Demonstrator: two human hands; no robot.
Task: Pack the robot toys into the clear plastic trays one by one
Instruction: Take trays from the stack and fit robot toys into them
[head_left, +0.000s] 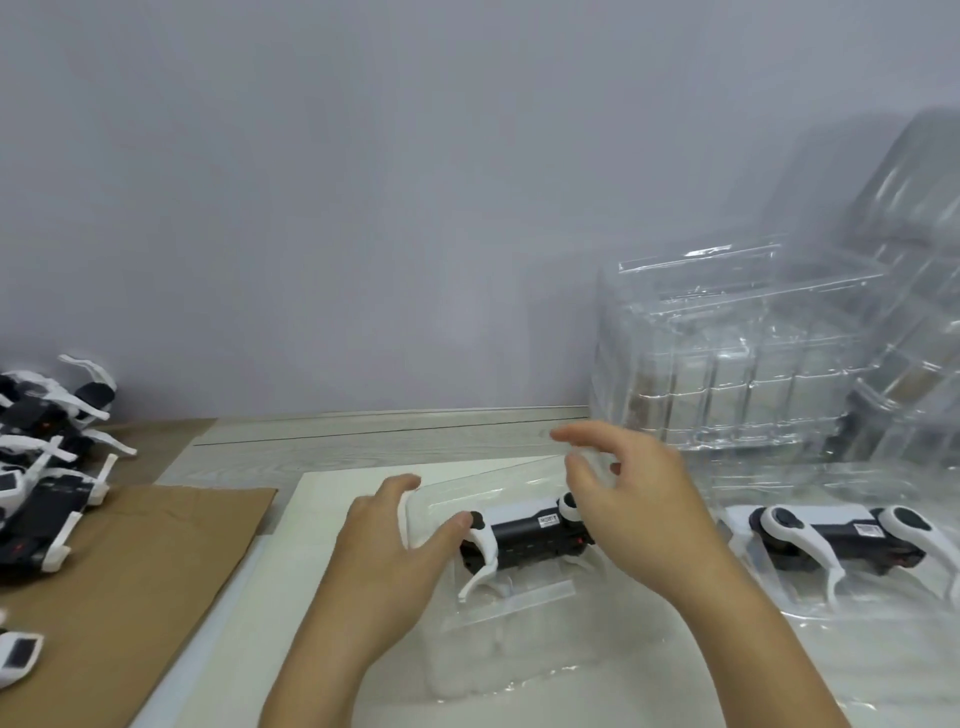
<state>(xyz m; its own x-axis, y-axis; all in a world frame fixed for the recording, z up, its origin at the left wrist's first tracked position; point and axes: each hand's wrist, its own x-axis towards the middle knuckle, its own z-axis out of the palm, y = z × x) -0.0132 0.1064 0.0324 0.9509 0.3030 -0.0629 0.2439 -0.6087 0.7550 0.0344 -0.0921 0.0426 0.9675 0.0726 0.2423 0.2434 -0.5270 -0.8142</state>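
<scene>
A black-and-white robot toy (524, 535) lies on its side in a clear tray (514, 608) at the centre of the white board (332, 499). I see its white legs pointing toward me and a small label on its black body. A clear lid (493, 483) stands tilted over the toy's far side, but I cannot tell whether it is joined to the tray.

My left hand (395, 551) is at the left end of the tray. Its thumb and forefinger pinch the left edge of the lid, and the forefinger tip lies just beside the toy's white hip joint. My right hand (634, 499) hovers over the right end of the toy. Its fingers are loosely spread and lightly bent. The fingertips are close to the lid's upper right corner; I cannot tell whether they touch it.

To the right, a second toy (841, 535) lies in another clear tray (883, 613), just beside the first tray. Behind it, a stack of trays (737, 353) stands against the grey wall (363, 208).

To the left, brown cardboard (119, 571) lies beside the board on the wooden table (363, 431). A pile of loose toys (47, 467) sits at the far left edge, well apart from the hands.
</scene>
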